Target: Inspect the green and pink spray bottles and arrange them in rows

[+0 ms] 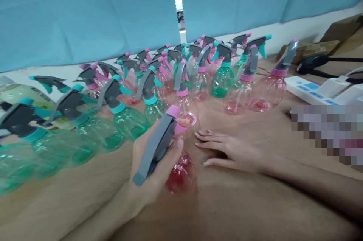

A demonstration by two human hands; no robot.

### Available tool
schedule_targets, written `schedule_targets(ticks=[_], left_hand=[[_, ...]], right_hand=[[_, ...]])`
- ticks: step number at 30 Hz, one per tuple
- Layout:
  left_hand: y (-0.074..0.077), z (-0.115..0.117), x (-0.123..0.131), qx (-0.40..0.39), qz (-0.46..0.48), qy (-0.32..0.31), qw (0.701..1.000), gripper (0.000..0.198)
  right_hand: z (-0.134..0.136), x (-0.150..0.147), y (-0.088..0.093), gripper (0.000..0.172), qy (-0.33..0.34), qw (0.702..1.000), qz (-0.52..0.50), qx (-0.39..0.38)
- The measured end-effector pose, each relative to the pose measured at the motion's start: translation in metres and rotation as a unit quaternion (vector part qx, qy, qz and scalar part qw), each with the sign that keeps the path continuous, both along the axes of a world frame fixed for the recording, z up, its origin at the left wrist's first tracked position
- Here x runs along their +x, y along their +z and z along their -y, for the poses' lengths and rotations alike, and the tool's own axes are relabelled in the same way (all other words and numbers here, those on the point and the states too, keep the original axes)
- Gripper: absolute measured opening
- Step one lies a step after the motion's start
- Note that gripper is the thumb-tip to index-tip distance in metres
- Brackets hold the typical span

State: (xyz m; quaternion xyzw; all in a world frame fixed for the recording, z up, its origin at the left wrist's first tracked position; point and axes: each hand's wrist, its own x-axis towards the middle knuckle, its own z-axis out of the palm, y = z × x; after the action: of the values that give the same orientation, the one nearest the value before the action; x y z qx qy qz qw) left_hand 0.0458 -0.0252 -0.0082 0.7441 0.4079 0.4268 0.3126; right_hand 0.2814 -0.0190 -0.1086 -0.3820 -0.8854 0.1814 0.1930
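My left hand (154,173) is wrapped around the neck of a pink spray bottle (180,174) with a grey sprayer head and pink nozzle, in the middle of the head view. The bottle's clear red-pink body shows below my fingers; its neck is hidden by them. To the right, my right hand (224,148) lies palm down on the brown table (241,203), fingers stretched out and holding nothing. Just beyond the held bottle stands another pink spray bottle (185,101). A green spray bottle (129,120) is to the left of my left hand.
Several more green and pink spray bottles crowd the left and back of the table. At the right are a white power strip (309,91) with plugs, a black cable and a blurred-out item. A blue cloth (113,10) hangs behind.
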Motion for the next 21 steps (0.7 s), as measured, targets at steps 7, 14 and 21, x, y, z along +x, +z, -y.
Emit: schedule_targets(ticks=[7,14,21], left_hand=[[-0.0109,-0.0021,-0.0042,-0.011,0.0,-0.003,1.0,0.008],[-0.0051,-0.0017,0.0014,-0.011,0.003,-0.009,1.0,0.005],[-0.007,-0.0022,-0.0029,-0.007,-0.017,-0.011,1.0,0.016]], right_hand=[[0.0008,-0.0002,0.0021,0.056,-0.003,1.0,-0.012,-0.002],[0.0004,-0.0006,0.0015,0.057,-0.003,1.0,-0.005,-0.007],[0.0009,-0.001,0.0015,0.057,-0.004,1.0,-0.004,-0.005]])
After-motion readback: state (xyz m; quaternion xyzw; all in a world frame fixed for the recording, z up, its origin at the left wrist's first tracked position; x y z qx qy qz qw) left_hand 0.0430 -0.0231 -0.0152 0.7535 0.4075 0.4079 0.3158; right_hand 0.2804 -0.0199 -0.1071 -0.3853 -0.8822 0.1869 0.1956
